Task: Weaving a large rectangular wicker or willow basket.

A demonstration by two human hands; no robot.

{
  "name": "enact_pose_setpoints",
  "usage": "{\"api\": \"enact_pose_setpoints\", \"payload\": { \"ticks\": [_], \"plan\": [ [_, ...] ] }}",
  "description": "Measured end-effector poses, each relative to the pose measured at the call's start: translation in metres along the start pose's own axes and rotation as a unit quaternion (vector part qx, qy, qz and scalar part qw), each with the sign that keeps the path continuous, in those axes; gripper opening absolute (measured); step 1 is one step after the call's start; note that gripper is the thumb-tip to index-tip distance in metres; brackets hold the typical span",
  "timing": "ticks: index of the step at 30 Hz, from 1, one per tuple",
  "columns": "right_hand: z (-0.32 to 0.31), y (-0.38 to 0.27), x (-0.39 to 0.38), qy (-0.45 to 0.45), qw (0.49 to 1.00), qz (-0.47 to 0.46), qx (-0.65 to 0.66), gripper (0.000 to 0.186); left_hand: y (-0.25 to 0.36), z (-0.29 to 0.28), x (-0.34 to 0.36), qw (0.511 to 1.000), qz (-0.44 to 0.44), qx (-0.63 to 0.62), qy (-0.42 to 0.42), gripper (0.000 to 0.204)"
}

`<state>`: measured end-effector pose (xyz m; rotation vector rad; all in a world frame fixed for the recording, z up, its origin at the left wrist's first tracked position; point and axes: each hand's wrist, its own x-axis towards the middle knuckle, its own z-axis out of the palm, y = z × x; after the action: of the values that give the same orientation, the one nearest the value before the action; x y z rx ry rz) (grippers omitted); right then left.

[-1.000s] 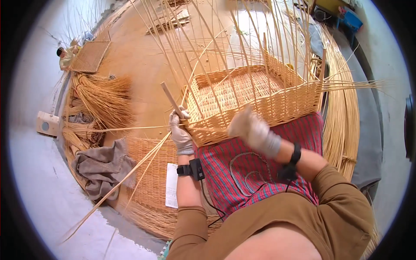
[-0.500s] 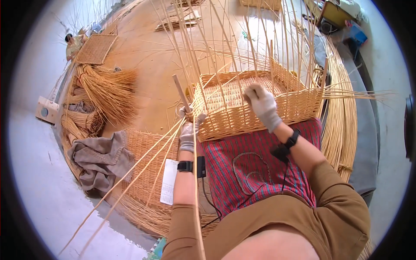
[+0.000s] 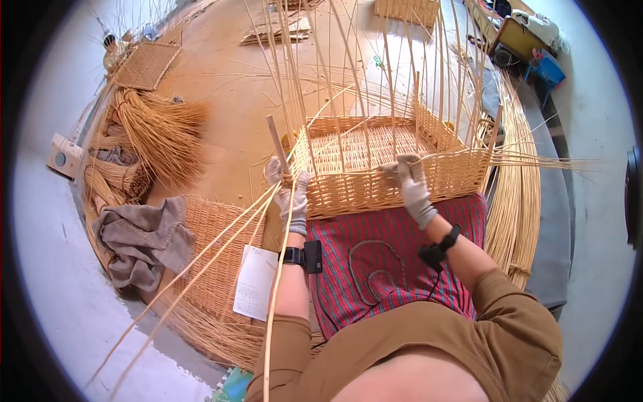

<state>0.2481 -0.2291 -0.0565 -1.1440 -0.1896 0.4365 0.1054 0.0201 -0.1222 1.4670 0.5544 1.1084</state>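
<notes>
A half-woven wicker basket [image 3: 362,193], with tall upright stakes, rests before me on a red striped cloth [image 3: 395,248]. My left hand [image 3: 292,199], in a pale work glove, is closed round its near left corner, beside a thick corner post [image 3: 276,142]. Several long willow rods [image 3: 228,231] run from that hand toward the lower left, and one passes down along my left forearm. My gloved right hand [image 3: 413,191] is at the near wall's top edge, fingers bent over the rim and thumb pointing left. Whether a rod lies under those fingers is hard to see.
Bundles of willow rods [image 3: 516,214] lie at the right, others [image 3: 161,130] at the left. A woven panel [image 3: 218,234], a grey cloth [image 3: 144,238] and a paper sheet [image 3: 254,285] are at the lower left. Another person [image 3: 112,53] is at the far left.
My right hand has come down from above the wall onto its rim. My left hand stays at the corner. The view has shifted slightly, and the rod by my left forearm slants further left.
</notes>
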Motion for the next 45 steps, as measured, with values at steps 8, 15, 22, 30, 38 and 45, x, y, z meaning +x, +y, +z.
{"api": "enact_pose_setpoints", "payload": {
  "ticks": [8,15,22,30,38,45],
  "plan": [
    [-0.036,0.011,0.014,0.064,0.994,0.022,-0.080,0.015,0.073,0.077,-0.042,0.988,-0.001,0.103,-0.111,0.015],
    [0.073,-0.053,0.089,-0.133,0.718,-0.446,-0.518,0.062,0.046,0.097,-0.005,0.925,-0.226,0.217,-0.214,0.027],
    [-0.043,-0.037,0.020,0.040,0.986,-0.122,-0.102,0.030,0.095,0.118,-0.047,0.858,0.255,0.442,-0.062,0.062],
    [-0.041,-0.087,0.110,-0.029,0.918,-0.213,-0.333,0.063,0.081,0.162,-0.081,0.819,0.240,0.454,-0.258,0.069],
    [-0.130,-0.082,0.080,0.114,0.736,-0.401,-0.534,0.037,0.093,0.251,-0.108,0.814,0.205,0.382,-0.386,0.071],
    [-0.166,-0.136,0.053,0.231,0.923,-0.276,-0.135,0.045,0.093,0.266,-0.103,0.770,0.235,0.453,-0.382,0.062]
  ]
}}
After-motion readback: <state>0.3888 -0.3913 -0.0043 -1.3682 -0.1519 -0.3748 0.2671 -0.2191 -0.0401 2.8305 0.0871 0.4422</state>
